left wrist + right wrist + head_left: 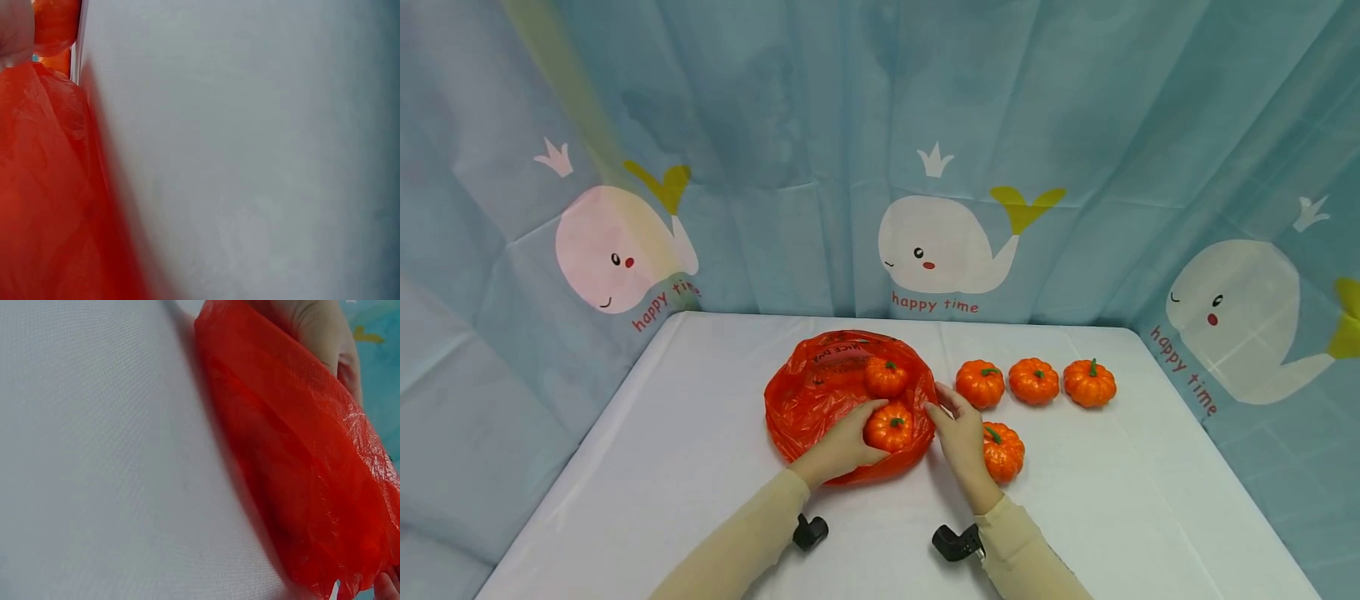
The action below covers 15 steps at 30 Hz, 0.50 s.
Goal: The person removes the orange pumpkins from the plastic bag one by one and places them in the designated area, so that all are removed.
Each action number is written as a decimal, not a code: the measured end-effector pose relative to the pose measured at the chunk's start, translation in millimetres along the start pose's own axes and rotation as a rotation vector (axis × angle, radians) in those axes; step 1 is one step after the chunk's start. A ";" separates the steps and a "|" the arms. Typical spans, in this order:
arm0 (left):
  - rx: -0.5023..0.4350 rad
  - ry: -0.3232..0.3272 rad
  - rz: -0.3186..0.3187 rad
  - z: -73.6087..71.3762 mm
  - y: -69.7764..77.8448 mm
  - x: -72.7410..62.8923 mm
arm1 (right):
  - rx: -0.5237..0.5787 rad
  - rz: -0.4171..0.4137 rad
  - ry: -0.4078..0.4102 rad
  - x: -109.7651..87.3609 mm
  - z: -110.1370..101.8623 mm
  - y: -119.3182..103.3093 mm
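Observation:
An open red plastic bag (805,408) lies spread on the table with two small orange pumpkins inside. My left hand (844,442) reaches over its near rim and grips the nearer pumpkin (891,429), thumb and fingers on either side. The other pumpkin (886,377) sits just behind it. At the bag's right edge, my right hand (958,429) pinches the plastic between thumb and fingers. In the right wrist view the bag (294,450) rises as a crinkled red wall, with left-hand fingers over its top. The left wrist view shows mostly tablecloth and the bag's side (44,187).
Three more pumpkins stand in a row right of the bag: one left (980,384), one middle (1033,382), one right (1089,383). Another pumpkin (1003,454) is beside my right wrist, partly covered by it. A blue whale-print curtain (805,250) surrounds the white table (685,467).

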State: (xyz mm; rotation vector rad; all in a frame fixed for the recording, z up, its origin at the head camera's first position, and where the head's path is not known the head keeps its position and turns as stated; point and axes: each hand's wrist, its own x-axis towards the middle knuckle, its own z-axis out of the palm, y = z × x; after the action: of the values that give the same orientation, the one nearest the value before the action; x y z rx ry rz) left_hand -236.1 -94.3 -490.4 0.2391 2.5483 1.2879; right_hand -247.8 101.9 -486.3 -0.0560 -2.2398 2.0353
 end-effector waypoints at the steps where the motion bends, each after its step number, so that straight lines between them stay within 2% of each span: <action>1: 0.001 0.000 0.001 0.1 0.0 0.1 | -0.001 -0.001 0.000 0.2 -0.1 0.2; 15: -0.026 0.027 -0.021 1.2 1.6 1.4 | 0.003 -0.008 0.006 0.9 -0.2 2.0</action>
State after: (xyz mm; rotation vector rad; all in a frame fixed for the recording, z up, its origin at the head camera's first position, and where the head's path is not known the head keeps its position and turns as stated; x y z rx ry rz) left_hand -237.1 -92.0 -490.0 0.1907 2.5482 1.3246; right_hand -248.8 102.4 -488.2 -0.0523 -2.2300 2.0321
